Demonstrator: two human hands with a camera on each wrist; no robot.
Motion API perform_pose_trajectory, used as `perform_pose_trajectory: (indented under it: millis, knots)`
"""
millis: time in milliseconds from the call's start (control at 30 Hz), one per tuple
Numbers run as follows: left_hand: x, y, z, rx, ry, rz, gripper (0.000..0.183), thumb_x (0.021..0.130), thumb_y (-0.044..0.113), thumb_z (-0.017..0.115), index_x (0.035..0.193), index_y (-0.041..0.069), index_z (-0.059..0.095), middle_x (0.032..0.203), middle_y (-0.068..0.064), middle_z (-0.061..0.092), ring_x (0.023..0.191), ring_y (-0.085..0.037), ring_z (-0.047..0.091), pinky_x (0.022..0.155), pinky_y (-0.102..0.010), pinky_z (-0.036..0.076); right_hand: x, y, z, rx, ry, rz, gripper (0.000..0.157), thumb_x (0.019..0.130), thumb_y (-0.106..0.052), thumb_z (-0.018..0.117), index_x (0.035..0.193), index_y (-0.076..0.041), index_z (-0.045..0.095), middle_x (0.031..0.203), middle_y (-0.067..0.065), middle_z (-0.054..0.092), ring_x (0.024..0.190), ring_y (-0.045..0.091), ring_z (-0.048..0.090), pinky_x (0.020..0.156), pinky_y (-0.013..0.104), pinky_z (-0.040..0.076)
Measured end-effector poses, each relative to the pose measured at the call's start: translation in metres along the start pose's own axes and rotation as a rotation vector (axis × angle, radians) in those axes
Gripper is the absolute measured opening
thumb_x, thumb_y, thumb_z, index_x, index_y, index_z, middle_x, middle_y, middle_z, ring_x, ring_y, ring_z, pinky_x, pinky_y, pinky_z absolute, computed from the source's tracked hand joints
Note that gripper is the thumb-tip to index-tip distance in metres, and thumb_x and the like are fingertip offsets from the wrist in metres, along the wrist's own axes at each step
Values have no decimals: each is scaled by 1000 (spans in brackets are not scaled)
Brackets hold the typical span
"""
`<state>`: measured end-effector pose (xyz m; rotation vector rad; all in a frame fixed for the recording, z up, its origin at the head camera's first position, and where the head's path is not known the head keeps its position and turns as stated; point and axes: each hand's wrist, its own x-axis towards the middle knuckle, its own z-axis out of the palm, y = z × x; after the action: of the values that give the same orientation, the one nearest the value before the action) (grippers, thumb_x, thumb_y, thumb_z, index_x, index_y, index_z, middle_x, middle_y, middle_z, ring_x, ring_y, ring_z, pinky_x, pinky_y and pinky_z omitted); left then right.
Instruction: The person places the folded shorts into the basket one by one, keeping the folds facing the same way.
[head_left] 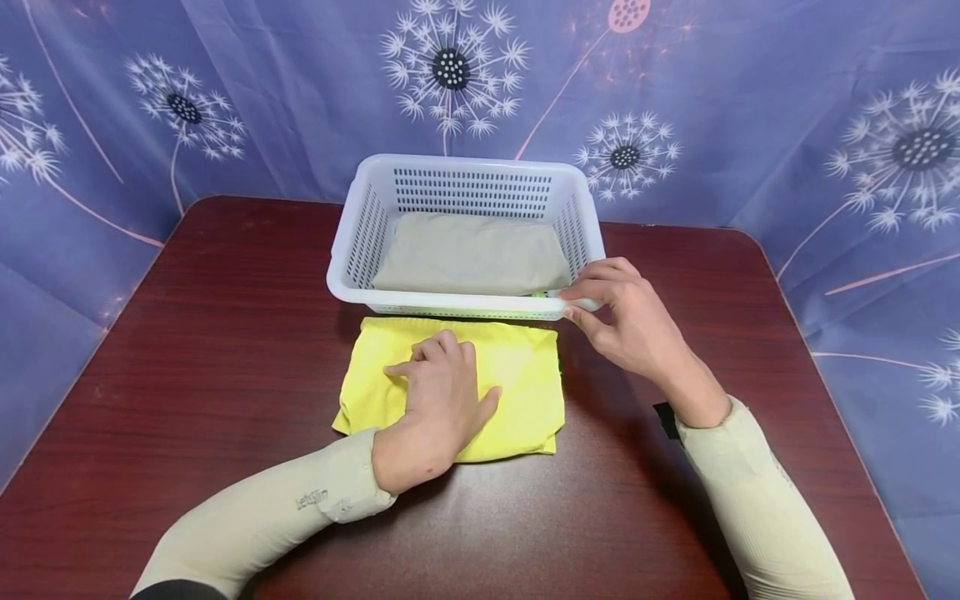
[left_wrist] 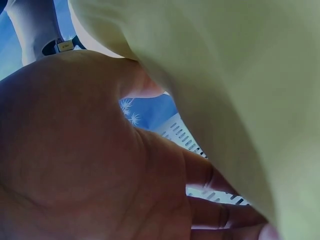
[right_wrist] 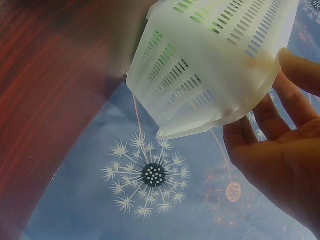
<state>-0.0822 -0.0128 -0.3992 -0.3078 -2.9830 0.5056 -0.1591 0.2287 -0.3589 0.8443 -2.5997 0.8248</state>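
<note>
A folded yellow cloth (head_left: 521, 383) lies on the table just in front of a white slotted plastic basket (head_left: 465, 302). My left hand (head_left: 442, 392) rests on top of the cloth, its thumb spread to the right and its fingers slightly bent. In the left wrist view, the yellow cloth (left_wrist: 240, 100) fills the right side and hides the fingertips. My right hand (head_left: 622, 312) pinches the basket's near right corner by the rim. The right wrist view has the thumb and fingers of the right hand (right_wrist: 280, 115) at the rim of the basket (right_wrist: 210, 85).
Inside the basket lies a folded grey cloth (head_left: 472, 254), with a bit of bright green showing beside it near the right corner. The dark red wooden table (head_left: 225, 333) ends at a blue curtain (head_left: 300, 92) printed with dandelions at the back and sides.
</note>
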Motion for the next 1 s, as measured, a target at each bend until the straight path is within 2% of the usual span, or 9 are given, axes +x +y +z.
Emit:
perform_pose_trajectory:
  millis: [233,567,1000]
  knots:
    - [0,5,-1,43,18,-15,80,93,80,52,112,2,64,101,-22,60,91,-36,66,73,-61,61,0,0,0,2,3,4,20,87,-1,83,107,-6,83,105,7,78,116,29,60,98,48,47]
    - [1,8,-3,57,24,-20,81,93,80,52,113,2,64,102,-23,62,93,-36,67,74,-61,61,0,-1,0,8,7,8,21,87,-1,84,107,-6,83,105,7,78,116,29,60,98,48,48]
    - [-1,8,-1,77,65,-27,80,93,80,52,111,3,65,99,-22,62,91,-35,67,74,-60,62,-1,-1,1,8,11,4,21,87,-1,84,107,-6,83,105,8,78,116,30,60,98,49,47]
